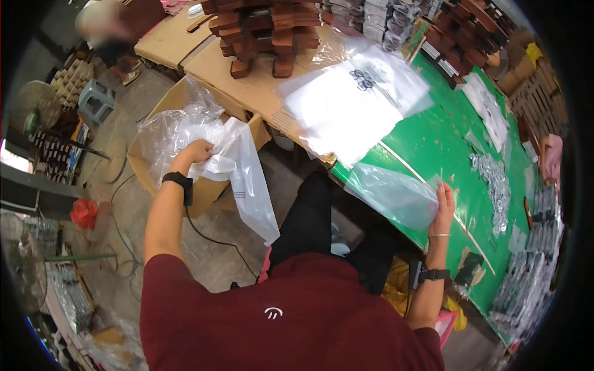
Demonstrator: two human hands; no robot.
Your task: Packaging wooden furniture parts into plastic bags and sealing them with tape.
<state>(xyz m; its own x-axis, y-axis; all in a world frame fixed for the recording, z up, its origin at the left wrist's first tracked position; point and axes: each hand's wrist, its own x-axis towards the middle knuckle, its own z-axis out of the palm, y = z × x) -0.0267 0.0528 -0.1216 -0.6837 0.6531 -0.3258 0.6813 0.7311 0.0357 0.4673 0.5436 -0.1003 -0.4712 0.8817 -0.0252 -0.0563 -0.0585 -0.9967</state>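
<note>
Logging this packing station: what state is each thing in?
Left hand: gripping a crumpled clear bag, which hangs down.
Right hand: holding a flat clear bag at the green table edge.
Cardboard box: open, plastic-lined.
Bag stack: lying flat.
Wooden blocks: stacked.

Your one view comes from the camera on your head, looking steeply down over your own chest and legs. It faces the green table point(445, 142) on your right and the cardboard box point(154, 167) on your left, with the floor between. Both hands sit at arm's length. The fisheye lens bends the table edge and darkens the corners.
</note>
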